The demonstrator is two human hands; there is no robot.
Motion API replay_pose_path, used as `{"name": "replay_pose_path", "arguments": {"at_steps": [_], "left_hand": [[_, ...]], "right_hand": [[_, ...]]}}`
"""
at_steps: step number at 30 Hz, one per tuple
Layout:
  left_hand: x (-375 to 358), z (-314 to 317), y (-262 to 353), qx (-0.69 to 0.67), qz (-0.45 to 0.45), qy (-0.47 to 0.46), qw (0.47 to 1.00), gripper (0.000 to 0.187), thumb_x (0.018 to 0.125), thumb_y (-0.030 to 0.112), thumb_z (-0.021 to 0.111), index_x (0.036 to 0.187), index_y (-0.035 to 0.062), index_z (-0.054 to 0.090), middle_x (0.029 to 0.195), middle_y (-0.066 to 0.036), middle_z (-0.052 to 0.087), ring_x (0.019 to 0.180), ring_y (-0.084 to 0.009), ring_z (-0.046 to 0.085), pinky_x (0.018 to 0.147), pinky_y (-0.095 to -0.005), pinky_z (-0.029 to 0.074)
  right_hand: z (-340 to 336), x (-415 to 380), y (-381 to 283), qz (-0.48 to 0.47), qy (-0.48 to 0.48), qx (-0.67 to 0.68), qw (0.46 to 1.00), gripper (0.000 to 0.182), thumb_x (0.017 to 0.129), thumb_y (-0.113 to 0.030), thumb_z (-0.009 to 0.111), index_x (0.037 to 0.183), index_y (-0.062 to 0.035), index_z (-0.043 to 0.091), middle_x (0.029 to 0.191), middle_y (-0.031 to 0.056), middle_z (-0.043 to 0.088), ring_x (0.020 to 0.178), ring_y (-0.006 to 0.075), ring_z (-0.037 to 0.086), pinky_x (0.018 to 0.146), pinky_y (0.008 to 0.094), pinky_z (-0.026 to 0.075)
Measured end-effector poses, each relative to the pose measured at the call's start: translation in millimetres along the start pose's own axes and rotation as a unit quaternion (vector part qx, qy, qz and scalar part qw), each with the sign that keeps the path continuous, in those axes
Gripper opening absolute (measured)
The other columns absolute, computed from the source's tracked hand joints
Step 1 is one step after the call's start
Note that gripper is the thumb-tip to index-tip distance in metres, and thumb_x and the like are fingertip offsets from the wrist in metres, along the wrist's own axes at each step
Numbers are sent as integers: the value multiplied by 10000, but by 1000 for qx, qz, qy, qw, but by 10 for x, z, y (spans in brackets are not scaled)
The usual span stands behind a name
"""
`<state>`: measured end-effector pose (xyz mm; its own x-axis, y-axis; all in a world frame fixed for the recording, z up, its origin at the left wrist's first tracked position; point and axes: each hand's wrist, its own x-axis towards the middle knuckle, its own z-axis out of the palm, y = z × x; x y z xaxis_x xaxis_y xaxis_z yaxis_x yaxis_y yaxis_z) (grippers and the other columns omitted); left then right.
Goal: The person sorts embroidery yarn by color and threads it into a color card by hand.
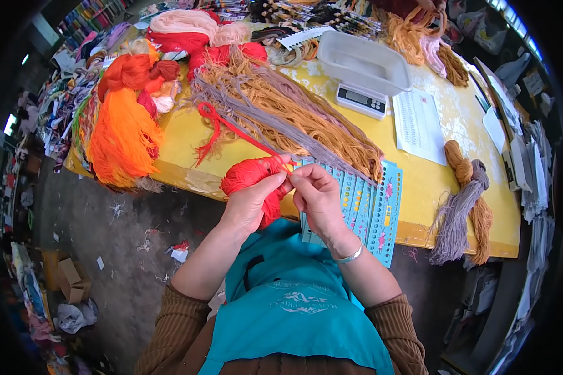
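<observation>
My left hand [254,203] is closed around a bundle of red yarn [244,175] at the table's front edge. My right hand [316,197] is pinched close beside it, its fingertips at the strands next to my left thumb; what lies between them is too small to tell. A red strand [238,130] runs from the bundle up and left over the yellow table [194,178]. Beneath and right of my right hand lie turquoise punched cards [385,212]. Long grey and tan yarn [313,119] stretches across the table just beyond my hands.
Orange yarn [122,134] hangs over the left edge. Behind stand a clear plastic tub [363,62] and a scale [361,100], with a printed sheet [419,125] beside them. Grey and tan skeins [460,206] lie at the right edge. Another person's hand [428,6] shows at the top right.
</observation>
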<state>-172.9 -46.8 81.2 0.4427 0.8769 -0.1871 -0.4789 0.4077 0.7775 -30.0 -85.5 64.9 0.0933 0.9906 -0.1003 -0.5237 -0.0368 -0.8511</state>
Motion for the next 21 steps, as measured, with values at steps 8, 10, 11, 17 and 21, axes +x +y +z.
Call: {"name": "replay_pose_path", "arguments": {"at_steps": [8, 10, 11, 17, 21], "left_hand": [[25, -119, 16, 32, 0, -7, 999, 292, 892, 27, 539, 1168, -58, 585, 1092, -139, 633, 1015, -198, 602, 897, -314, 475], [32, -221, 29, 90, -26, 11, 996, 287, 881, 60, 505, 1110, -76, 615, 1095, -161, 649, 1081, -240, 589, 968, -359, 444], [45, -227, 27, 90, -27, 11, 996, 287, 881, 60, 505, 1110, -76, 615, 1095, -161, 649, 1081, -240, 589, 968, -359, 444], [76, -79, 95, -113, -77, -71, 988, 508, 950, 273, 450, 1281, -111, 480, 1285, -190, 555, 1203, -267, 517, 1053, -390, 375], [57, -41, 108, -79, -82, -66, 991, 453, 966, 245, 450, 1272, -85, 504, 1274, -174, 565, 1200, -241, 514, 1042, -379, 380]], "right_hand": [[-35, 27, 4, 25, 37, 52, 998, 34, 903, -75, 587, 900, -41, 582, 766, 44, 640, 478, 51, 440, 418, 193, 296], [-88, 74, -46, 79, 23, 165, 983, 23, 884, -76, 583, 883, -60, 567, 739, 37, 593, 467, 59, 399, 402, 196, 259], [-135, 92, -49, 80, 23, 165, 983, 23, 884, -76, 583, 883, -60, 567, 739, 37, 593, 467, 59, 399, 402, 196, 259], [-192, 101, -49, 183, -85, 231, 952, 125, 886, -123, 648, 981, -46, 622, 704, -26, 552, 458, 25, 329, 396, 175, 225], [2, 51, -89, 125, -6, 29, 992, 40, 875, -51, 654, 898, -45, 622, 695, -33, 558, 479, 16, 364, 411, 182, 224]]}}
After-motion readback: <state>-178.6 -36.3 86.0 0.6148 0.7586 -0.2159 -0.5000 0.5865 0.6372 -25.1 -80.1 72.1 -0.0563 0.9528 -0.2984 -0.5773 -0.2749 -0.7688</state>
